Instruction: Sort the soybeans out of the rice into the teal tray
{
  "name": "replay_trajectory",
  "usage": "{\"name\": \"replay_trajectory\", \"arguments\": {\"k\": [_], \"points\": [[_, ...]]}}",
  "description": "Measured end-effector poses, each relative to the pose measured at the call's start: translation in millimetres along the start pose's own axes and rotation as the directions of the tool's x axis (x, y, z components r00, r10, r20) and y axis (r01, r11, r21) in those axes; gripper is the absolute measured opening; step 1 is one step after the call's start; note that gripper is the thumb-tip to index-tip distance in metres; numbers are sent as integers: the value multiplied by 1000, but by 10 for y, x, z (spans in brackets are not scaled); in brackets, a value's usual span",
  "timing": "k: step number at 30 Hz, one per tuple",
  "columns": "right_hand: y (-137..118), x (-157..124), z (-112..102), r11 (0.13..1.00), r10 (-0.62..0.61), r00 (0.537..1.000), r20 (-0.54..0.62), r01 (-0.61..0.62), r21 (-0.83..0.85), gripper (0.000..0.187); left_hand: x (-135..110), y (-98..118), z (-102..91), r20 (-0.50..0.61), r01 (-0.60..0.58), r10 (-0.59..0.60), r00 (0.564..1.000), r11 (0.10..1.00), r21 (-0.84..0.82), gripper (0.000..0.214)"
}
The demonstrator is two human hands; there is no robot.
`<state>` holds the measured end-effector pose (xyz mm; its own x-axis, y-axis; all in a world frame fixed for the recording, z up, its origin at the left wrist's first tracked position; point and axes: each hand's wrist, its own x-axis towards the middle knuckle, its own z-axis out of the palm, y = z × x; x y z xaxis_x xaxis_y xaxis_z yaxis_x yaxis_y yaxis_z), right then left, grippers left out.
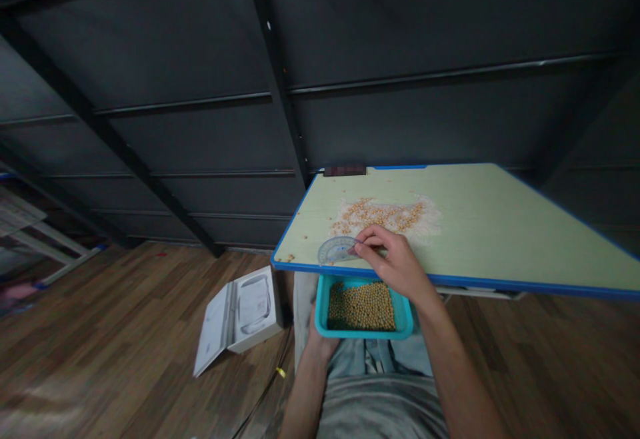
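Observation:
Pinched between the thumb and fingers of my right hand (pixel 387 252) is a clear plastic protractor (pixel 334 248), held low over the table near its front edge. Just beyond it, yellow soybeans (pixel 383 214) lie scattered on a patch of white grains (pixel 427 216) that look like rice. Below the table edge, my left hand (pixel 320 339) grips the left side of a turquoise tray (pixel 364 334). Many soybeans (pixel 363 306) fill the tray's bottom. The tray hides most of my left fingers.
The pale green table (pixel 500 226) has a blue rim. A dark object (pixel 345 170) sits at its back left edge. An opened white box (pixel 255 309) stands on the wooden floor (pixel 125 332), with a black cable (pixel 265 392) beside it. Dark panels (pixel 425 19) rise behind.

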<state>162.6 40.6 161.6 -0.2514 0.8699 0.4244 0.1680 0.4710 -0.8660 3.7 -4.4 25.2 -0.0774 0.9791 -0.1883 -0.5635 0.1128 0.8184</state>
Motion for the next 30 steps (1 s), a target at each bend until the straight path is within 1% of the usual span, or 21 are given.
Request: {"name": "replay_trajectory", "arguments": {"k": [3, 8, 13, 23, 30], "points": [[-2, -3, -3, 1000, -7, 1000, -5, 6, -10, 2, 44, -17, -35, -7, 77, -78, 997, 996, -48, 51], [8, -4, 2, 1000, -5, 1000, -4, 5, -12, 3, 56, -29, -47, -39, 84, -86, 995, 994, -69, 52], [12, -7, 6, 1000, -2, 1000, -20, 2, -7, 3, 33, -8, -18, 3, 129, -129, 992, 990, -55, 53], [-4, -17, -3, 1000, 3, 1000, -9, -3, 17, 3, 51, -77, -103, 0, 93, -94, 996, 992, -80, 50], [-17, -13, -2, 1000, 19, 1000, -8, -19, 4, 3, 4, -15, -34, -10, 58, -59, 998, 997, -49, 57]]}}
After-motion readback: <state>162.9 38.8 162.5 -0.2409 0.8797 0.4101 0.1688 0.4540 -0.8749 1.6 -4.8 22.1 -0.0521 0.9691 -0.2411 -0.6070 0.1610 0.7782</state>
